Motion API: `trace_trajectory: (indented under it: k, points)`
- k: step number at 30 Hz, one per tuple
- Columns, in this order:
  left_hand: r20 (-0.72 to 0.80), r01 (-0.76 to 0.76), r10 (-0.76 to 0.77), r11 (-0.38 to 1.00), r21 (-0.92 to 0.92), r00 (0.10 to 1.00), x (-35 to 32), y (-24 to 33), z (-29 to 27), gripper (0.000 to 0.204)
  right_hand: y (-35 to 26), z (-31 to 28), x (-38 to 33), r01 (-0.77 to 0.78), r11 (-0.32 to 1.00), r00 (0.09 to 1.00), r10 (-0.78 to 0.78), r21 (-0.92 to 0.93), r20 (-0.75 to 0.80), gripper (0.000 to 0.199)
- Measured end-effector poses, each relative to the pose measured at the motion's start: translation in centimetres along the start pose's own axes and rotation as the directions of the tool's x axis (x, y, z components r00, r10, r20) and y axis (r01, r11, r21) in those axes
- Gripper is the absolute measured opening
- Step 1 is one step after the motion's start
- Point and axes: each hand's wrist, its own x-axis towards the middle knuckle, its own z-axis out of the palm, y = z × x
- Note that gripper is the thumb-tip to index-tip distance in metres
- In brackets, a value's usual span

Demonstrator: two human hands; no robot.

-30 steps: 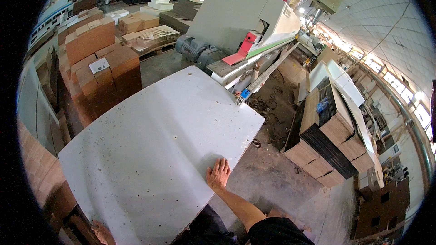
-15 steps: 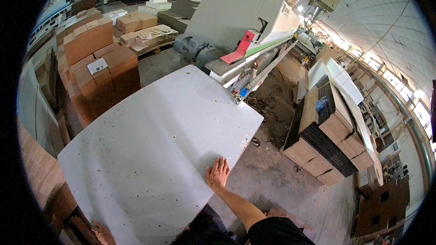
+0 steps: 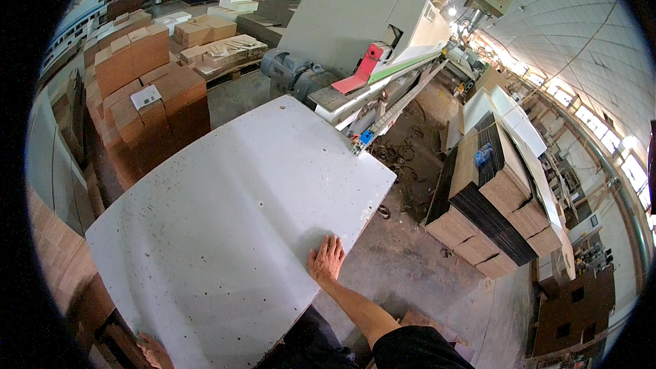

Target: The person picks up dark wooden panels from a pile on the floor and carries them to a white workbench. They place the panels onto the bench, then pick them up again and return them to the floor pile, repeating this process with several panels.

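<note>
Across the near centre lies a large white panel [image 3: 219, 212], tilted to the view, its surface marked with dark specks and a few small holes. At its near right edge, the right hand [image 3: 326, 257] rests palm down on the panel; its fingers are extended, lie nearly flat and grip nothing, with slight gaps between them. At the near left edge, the left hand [image 3: 154, 351] is at the panel's border, partly cut off by the dark rim of the view; whether its fingers are clamped on the edge cannot be told.

Beyond the panel's far edge stands a large grey machine [image 3: 342, 20] with a red bracket [image 3: 367, 68], a motor [image 3: 283, 68] on its left side and a blue fitting [image 3: 367, 137] near the panel's far right corner. Contact between panel and machine cannot be confirmed. To the far left are brown stacks [image 3: 167, 123] carrying a white sheet [image 3: 145, 97]. To the right, a stack of boards [image 3: 502, 198] bears a blue item [image 3: 483, 156]; dark curled strips [image 3: 404, 154] litter the floor [image 3: 410, 260] between.
</note>
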Motion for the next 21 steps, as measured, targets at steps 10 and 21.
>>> trace_trajectory:
  k: [10,21]
  points:
    - [0.048,0.037,-0.038,0.999,0.018,0.998,0.28,0.18,-0.05,0.06,-0.22,-0.01,0.01,-0.023,1.0,1.0,0.023,0.006,0.002,0.065]
    - [0.114,0.094,-0.099,0.995,0.045,0.989,0.78,0.13,0.13,0.063,-0.17,-0.13,-0.04,-0.022,1.0,1.0,0.022,0.0,0.022,0.068]
